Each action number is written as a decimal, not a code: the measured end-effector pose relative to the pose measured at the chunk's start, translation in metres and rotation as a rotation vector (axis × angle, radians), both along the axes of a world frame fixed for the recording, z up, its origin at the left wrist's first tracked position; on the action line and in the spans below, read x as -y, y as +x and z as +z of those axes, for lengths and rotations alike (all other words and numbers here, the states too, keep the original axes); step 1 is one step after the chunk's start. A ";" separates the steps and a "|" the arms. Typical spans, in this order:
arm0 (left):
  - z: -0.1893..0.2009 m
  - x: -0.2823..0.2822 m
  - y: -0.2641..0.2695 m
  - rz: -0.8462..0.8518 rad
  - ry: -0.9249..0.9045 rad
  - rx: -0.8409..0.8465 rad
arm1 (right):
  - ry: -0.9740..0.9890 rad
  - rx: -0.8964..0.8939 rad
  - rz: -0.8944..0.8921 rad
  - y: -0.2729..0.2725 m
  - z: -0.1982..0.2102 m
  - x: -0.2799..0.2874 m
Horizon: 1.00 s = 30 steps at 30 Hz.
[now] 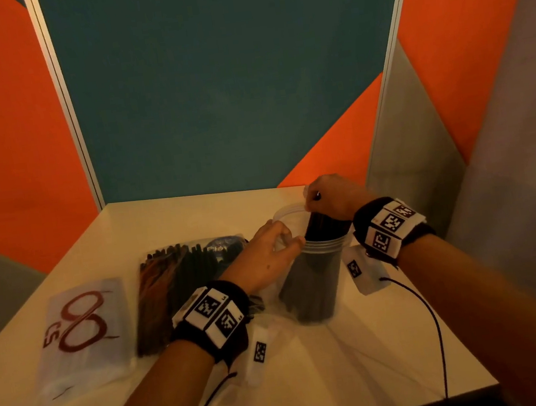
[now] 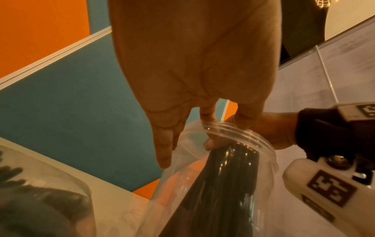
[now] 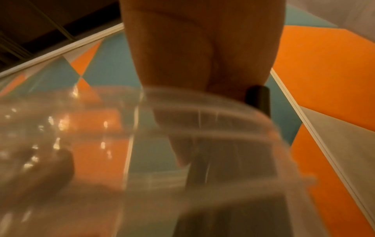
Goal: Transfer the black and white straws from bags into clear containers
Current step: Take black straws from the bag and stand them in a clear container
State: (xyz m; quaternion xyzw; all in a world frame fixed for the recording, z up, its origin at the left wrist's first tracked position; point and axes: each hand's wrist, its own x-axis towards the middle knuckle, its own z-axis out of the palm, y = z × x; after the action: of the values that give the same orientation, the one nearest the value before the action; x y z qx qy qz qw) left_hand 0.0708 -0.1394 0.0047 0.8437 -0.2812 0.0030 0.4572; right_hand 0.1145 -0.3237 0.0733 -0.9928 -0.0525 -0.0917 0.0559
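A clear container point(image 1: 314, 285) stands right of the table's middle, partly filled with black straws. My left hand point(image 1: 266, 257) pinches its rim point(image 2: 253, 136) from the near left side, thumb outside. My right hand point(image 1: 333, 198) grips a bundle of black straws point(image 1: 325, 226) from above; their lower ends are inside the container's mouth. The bundle point(image 2: 229, 176) leans against the container's right wall. One straw end point(image 3: 257, 96) pokes out beside my right palm point(image 3: 202, 48). A bag of black straws point(image 1: 175, 281) lies left of the container.
A clear bag with a red logo point(image 1: 83, 330), pale straws inside, lies at the table's left. Another clear rim point(image 1: 290, 215) shows just behind the container. A teal partition point(image 1: 229, 89) walls the table's back edge, a grey panel point(image 1: 414, 137) the right. Wrist cables point(image 1: 432, 317) trail over the near table.
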 end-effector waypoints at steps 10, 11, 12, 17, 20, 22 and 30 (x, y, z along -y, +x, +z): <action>0.006 -0.006 -0.006 -0.081 -0.048 -0.083 | 0.078 -0.005 0.029 -0.012 0.000 0.003; 0.008 -0.008 -0.008 -0.058 -0.072 -0.087 | 0.094 0.034 0.043 -0.015 0.001 0.001; 0.010 -0.011 -0.009 -0.030 -0.073 -0.084 | 0.094 0.081 0.062 -0.017 0.003 -0.003; 0.010 -0.046 -0.004 -0.035 0.372 -0.119 | 0.188 0.295 0.217 -0.057 0.012 -0.051; 0.006 -0.064 -0.007 -0.067 0.746 -0.250 | 0.249 0.207 0.334 -0.096 0.006 -0.094; 0.008 -0.066 -0.016 -0.049 0.975 -0.286 | 0.183 -0.100 0.411 -0.116 -0.006 -0.117; -0.001 -0.088 0.002 -0.098 0.749 -0.170 | -0.079 -0.545 0.314 -0.097 -0.083 -0.166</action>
State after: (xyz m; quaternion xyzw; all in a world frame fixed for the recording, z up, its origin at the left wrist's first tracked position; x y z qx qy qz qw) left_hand 0.0730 -0.0515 0.0033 0.9351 -0.2636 -0.1918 0.1387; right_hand 0.0174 -0.1573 -0.0096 -0.9621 -0.1917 0.1894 0.0426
